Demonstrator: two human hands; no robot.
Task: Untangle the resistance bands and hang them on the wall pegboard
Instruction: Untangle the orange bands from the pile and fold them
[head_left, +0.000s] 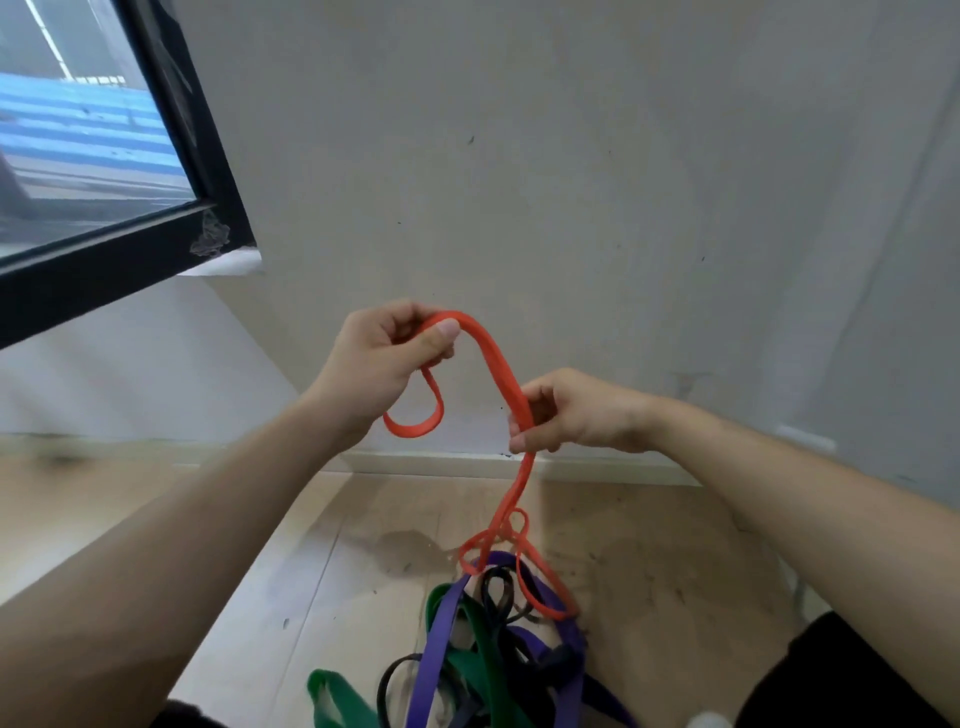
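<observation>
An orange resistance band arches between both hands in front of the wall. My left hand pinches its top, and a small loop hangs below that hand. My right hand grips the band lower down. From there the band drops to the floor, where it is knotted into a heap of purple bands, green bands and black bands. No pegboard is in view.
A grey wall stands straight ahead with a pale skirting board at its foot. A black-framed window is at the upper left. The floor is light wood. Dark clothing shows at the lower right.
</observation>
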